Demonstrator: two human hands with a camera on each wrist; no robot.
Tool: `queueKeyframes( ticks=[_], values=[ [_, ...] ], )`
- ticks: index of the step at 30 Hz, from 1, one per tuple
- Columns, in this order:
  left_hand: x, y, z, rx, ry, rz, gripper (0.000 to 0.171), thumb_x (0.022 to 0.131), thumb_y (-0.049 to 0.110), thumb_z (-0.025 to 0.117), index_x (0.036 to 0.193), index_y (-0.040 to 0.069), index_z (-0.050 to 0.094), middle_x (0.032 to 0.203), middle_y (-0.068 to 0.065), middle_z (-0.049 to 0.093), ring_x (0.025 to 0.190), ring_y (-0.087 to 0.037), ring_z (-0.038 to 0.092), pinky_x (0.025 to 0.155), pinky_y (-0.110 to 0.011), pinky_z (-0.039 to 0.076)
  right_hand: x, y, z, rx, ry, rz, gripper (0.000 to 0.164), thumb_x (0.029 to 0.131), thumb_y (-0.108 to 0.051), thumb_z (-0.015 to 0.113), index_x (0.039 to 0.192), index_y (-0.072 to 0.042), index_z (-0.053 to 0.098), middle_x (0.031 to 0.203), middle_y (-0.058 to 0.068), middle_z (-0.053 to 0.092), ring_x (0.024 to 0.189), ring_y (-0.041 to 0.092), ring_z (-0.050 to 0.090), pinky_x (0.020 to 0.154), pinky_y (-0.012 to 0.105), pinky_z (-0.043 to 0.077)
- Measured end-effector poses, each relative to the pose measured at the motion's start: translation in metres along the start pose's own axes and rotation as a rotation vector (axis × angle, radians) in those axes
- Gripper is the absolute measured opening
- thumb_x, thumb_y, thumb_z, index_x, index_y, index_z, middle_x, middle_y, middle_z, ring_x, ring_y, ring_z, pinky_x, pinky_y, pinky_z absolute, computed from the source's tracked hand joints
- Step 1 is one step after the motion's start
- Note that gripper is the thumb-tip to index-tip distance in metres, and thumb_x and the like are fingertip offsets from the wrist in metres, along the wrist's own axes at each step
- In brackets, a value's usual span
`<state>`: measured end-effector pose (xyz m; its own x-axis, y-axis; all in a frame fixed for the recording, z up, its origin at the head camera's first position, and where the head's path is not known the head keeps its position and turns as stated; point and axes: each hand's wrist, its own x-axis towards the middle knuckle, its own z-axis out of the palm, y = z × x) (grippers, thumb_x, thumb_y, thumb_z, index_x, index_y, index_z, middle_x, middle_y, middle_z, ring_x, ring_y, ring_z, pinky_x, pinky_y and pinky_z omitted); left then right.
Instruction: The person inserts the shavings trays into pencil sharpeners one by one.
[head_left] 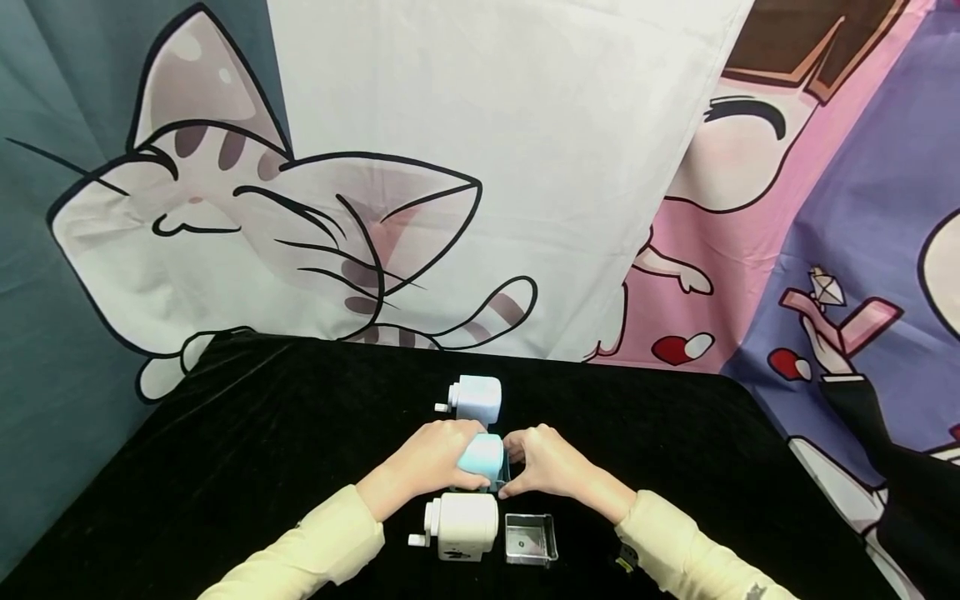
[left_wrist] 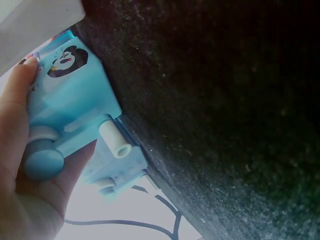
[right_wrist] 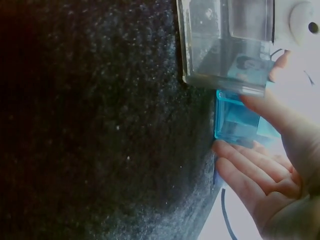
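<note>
**Left hand round the turquoise sharpener, right hand at its drawer**

The left hand had the turquoise crank sharpener in its grip, fingers over the far side and thumb on the near one. The right hand came to it from three o'clock, thumb and fingers pinching the see-through blue drawer by its six and twelve o'clock edges; I couldn't tell how far the drawer sat inside the body.

The sharpener stood upright at the middle of the row. To my eye its shell was stiff, smooth plastic, light enough to skid on the cloth, so a firm hold across the broad sides seemed right. Its crank, on the nine o'clock side, looked a poor place to grab, since it would likely turn. The drawer seemed thin and brittle, best held lightly by its side walls, near the front.

Around it, taking twelve as away from the person, a pale blue sharpener stood at twelve and a white sharpener at six. At five o'clock a clear tray sat just beside the white one. Black cloth lay beneath everything, and beyond, at twelve, hung a curtain printed with cartoons.
</note>
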<state>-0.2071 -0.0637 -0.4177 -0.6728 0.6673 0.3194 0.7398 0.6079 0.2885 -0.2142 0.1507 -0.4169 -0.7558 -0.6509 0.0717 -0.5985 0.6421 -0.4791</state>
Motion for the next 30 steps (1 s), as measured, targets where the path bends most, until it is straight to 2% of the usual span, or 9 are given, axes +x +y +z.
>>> queueKeyframes(
  ticks=[20, 26, 30],
  values=[
    [-0.001, -0.001, 0.004, 0.006, 0.032, 0.011, 0.052, 0.068, 0.044, 0.074, 0.102, 0.008, 0.057, 0.085, 0.002, 0.06, 0.068, -0.008, 0.052, 0.06, -0.023, 0.047, 0.006, -0.006, 0.002, 0.013, 0.003, -0.011, 0.047, 0.057, -0.03, 0.084, 0.091, -0.006, 0.063, 0.084, 0.003, 0.07, 0.074, -0.001, 0.059, 0.066, 0.013, 0.048],
    [-0.001, -0.001, 0.004, 0.01, 0.03, 0.011, 0.052, 0.068, 0.044, 0.074, 0.102, 0.008, 0.057, 0.085, 0.002, 0.06, 0.068, -0.009, 0.052, 0.06, -0.024, 0.047, 0.008, -0.006, 0.006, -0.01, 0.013, -0.031, 0.042, 0.056, -0.031, 0.084, 0.085, -0.009, 0.062, 0.082, 0.0, 0.07, 0.072, -0.004, 0.057, 0.064, 0.011, 0.046],
    [0.001, -0.002, 0.004, 0.026, 0.046, 0.026, 0.053, 0.067, 0.044, 0.075, 0.102, 0.008, 0.058, 0.085, 0.002, 0.06, 0.068, -0.009, 0.052, 0.06, -0.024, 0.047, 0.011, -0.004, 0.006, -0.059, 0.033, -0.051, 0.041, 0.055, -0.033, 0.084, 0.081, -0.012, 0.06, 0.075, -0.005, 0.067, 0.065, -0.006, 0.054, 0.058, 0.01, 0.044]
  ],
)
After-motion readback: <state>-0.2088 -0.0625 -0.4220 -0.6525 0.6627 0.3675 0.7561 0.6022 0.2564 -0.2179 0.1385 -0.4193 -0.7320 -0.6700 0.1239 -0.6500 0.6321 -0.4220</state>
